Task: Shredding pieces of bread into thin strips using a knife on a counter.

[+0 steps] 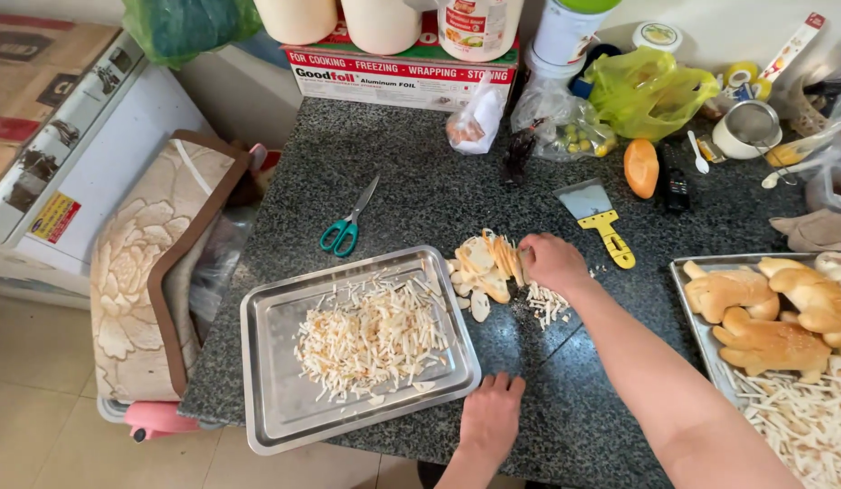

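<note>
A person works at a dark speckled tabletop [420, 190], seen from above. The right hand [552, 263] is cupped, fingers curled over a small heap of pale slices [484, 263] and thin cut strips [547, 303] lying just right of a steel tray [266, 362]; whether it grips a blade cannot be told. The left hand [491, 418] lies flat and relaxed on the tabletop edge, holding nothing, just beside the tray's near corner. The tray carries a loose mound of the same pale strips [375, 340].

The slices look light, thin and brittle, likely to snap or scatter if pinched hard; they seem best gathered from the sides with cupped fingers or scooped from beneath.

Green-handled scissors [348, 226] and a yellow-handled scraper [601, 217] lie farther back. A second tray [696, 272] at right holds golden bread pieces [769, 312] and more strips.
</note>
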